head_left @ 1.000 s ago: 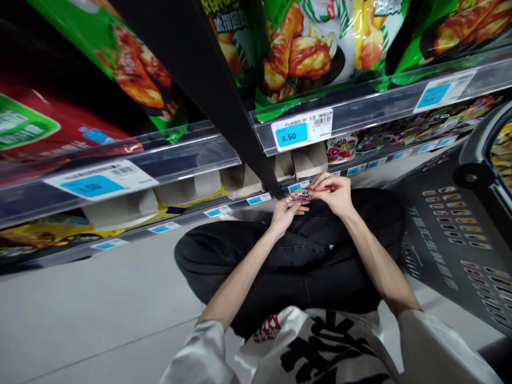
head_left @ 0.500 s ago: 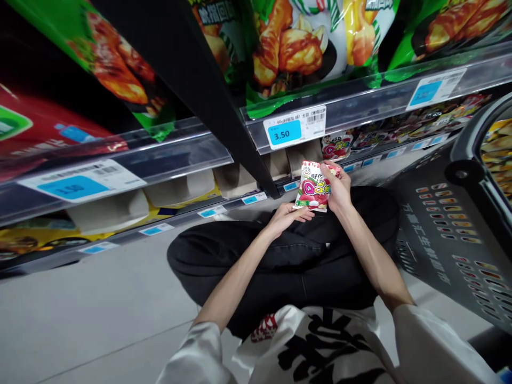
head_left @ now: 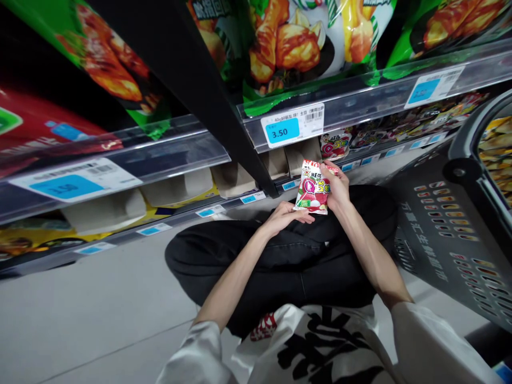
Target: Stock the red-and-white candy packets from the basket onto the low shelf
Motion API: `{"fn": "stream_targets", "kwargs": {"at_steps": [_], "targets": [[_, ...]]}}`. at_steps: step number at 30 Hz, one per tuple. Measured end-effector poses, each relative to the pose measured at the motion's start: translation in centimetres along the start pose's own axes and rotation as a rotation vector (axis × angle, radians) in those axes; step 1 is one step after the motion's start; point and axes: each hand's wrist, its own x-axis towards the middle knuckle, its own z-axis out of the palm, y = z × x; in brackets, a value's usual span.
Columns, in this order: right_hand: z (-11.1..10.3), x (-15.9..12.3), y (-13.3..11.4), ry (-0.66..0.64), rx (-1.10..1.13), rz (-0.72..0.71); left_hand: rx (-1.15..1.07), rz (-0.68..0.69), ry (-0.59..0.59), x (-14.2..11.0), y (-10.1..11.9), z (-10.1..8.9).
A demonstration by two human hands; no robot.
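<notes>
A small, flat, white-and-red plastic sweets packet with a cartoon figure point(head_left: 311, 188) is off the shelf, face up in both hands. The left hand point(head_left: 286, 216) grasps its lower corner at seven o'clock; the right hand's fingers point(head_left: 328, 169) and thumb pinch its edge from two to three o'clock. It looks uncreased and, as far as I can judge, unopened; its top seam is too small to be sure. Picking up is done; setting down is not. Crossed legs in black cloth trousers point(head_left: 300, 253) lie at six o'clock. A similar packet point(head_left: 335, 145) sits on the bottom shelf at one o'clock, and a grey plastic basket point(head_left: 452, 245) stands near four o'clock, apart from the hands.
</notes>
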Motion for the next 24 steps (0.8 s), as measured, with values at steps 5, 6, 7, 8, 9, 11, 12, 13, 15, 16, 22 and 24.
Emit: {"fn": "stream_targets", "kwargs": {"at_steps": [5, 6, 7, 8, 9, 11, 12, 13, 15, 16, 22, 24], "targets": [[0.0, 0.1, 0.1, 0.044, 0.045, 0.029, 0.005, 0.004, -0.025, -0.2, 0.7, -0.3], [0.0, 0.2, 0.1, 0.049, 0.045, 0.03, 0.004, 0.007, -0.032, -0.3, 0.7, -0.4], [0.0, 0.2, 0.1, 0.054, 0.044, 0.031, 0.004, 0.01, -0.037, -0.3, 0.8, -0.5], [0.0, 0.2, 0.1, 0.058, 0.043, 0.032, 0.004, 0.013, -0.042, -0.3, 0.9, -0.6], [0.0, 0.2, 0.1, 0.061, 0.044, 0.033, 0.006, 0.015, -0.045, -0.3, 1.1, -0.6], [0.0, 0.2, 0.1, 0.061, 0.036, 0.028, 0.021, 0.019, -0.047, -0.3, 1.3, -0.6], [0.0, 0.2, 0.1, 0.057, 0.028, 0.022, 0.034, 0.024, -0.046, -0.4, 1.5, -0.6], [0.0, 0.2, 0.1, 0.051, 0.02, 0.016, 0.049, 0.031, -0.044, -0.4, 1.7, -0.6], [0.0, 0.1, 0.1, 0.047, 0.009, 0.008, 0.081, 0.051, -0.037, -0.5, 1.9, -0.6], [0.1, 0.0, 0.0, 0.049, 0.008, 0.006, 0.097, 0.061, -0.035, -0.5, 2.0, -0.7], [0.7, -0.2, -0.4, 0.055, 0.045, 0.018, 0.201, 0.119, 0.084, -0.6, 0.6, -0.4], [0.9, -0.1, -0.5, 0.046, 0.062, 0.03, 0.218, 0.116, 0.203, -0.4, -0.3, 0.0]]}}
